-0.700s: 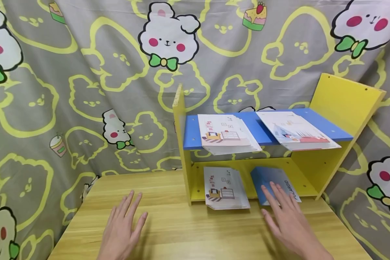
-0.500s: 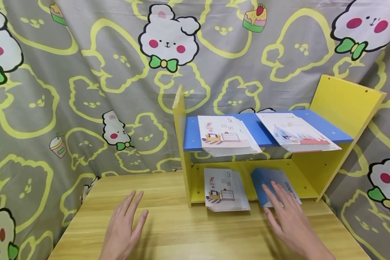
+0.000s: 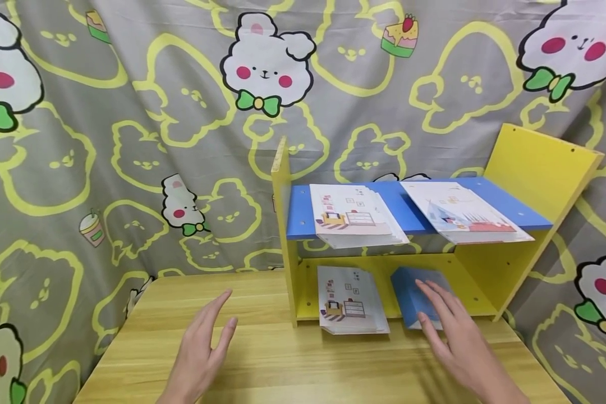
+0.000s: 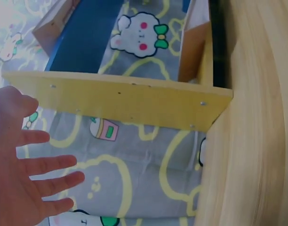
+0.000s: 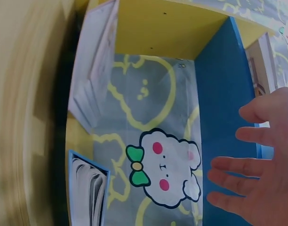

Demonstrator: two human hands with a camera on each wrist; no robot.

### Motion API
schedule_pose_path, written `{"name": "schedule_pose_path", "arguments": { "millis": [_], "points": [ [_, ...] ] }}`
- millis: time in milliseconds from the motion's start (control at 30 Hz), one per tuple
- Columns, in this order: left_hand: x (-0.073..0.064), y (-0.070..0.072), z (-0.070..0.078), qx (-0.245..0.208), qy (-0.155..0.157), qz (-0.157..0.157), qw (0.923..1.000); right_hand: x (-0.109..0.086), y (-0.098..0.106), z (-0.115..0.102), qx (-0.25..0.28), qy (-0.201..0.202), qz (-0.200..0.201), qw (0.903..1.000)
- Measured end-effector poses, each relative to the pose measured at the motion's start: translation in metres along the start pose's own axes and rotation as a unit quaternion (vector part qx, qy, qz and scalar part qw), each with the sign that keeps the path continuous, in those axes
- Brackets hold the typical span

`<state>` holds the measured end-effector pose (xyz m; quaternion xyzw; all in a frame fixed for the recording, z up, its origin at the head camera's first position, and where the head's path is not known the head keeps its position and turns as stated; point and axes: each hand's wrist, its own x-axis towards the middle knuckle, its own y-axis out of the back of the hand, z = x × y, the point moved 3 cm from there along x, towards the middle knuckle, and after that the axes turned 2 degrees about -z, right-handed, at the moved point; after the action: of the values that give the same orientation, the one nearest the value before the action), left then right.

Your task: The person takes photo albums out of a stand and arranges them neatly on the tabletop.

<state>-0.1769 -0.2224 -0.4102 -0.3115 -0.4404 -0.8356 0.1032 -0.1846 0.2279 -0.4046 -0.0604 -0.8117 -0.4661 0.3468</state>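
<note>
My left hand hovers over the wooden tabletop, left of a small shelf, its fingers straight and nothing in them. My right hand, also with extended fingers, overlaps a thick blue book on the bottom board and hides its right part. In the right wrist view that book's page edges show, apart from the fingers. Beside it lies a stack of white illustrated booklets. Two more stacks rest on the blue upper board: a left stack and a right stack, both jutting past its front edge.
The shelf's yellow left panel and taller-looking right panel rise above the blue board. Behind everything hangs a grey curtain with rabbit prints. The wooden table extends in front and to the left.
Both hands have shifted slightly right and turned more edge-on, the right one covering the book's lettering. The whole scene sits a little lower in the head view. Books and shelf stay put.
</note>
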Motion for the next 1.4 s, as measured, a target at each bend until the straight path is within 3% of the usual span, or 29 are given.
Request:
{"name": "schedule_pose_path", "arguments": {
  "millis": [567, 900, 1400],
  "points": [
    [0.022, -0.010, 0.023, -0.103, -0.023, 0.007, 0.9944, 0.009, 0.005, 0.000, 0.070, -0.032, 0.054, 0.9956],
    [0.033, -0.017, 0.036, -0.178, -0.027, 0.010, 0.9836, 0.018, 0.005, -0.001, 0.156, -0.057, 0.059, 0.9843],
    [0.050, -0.026, 0.062, -0.270, -0.032, 0.011, 0.9624, 0.035, 0.006, -0.006, 0.215, -0.046, 0.075, 0.9726]
  ]
}}
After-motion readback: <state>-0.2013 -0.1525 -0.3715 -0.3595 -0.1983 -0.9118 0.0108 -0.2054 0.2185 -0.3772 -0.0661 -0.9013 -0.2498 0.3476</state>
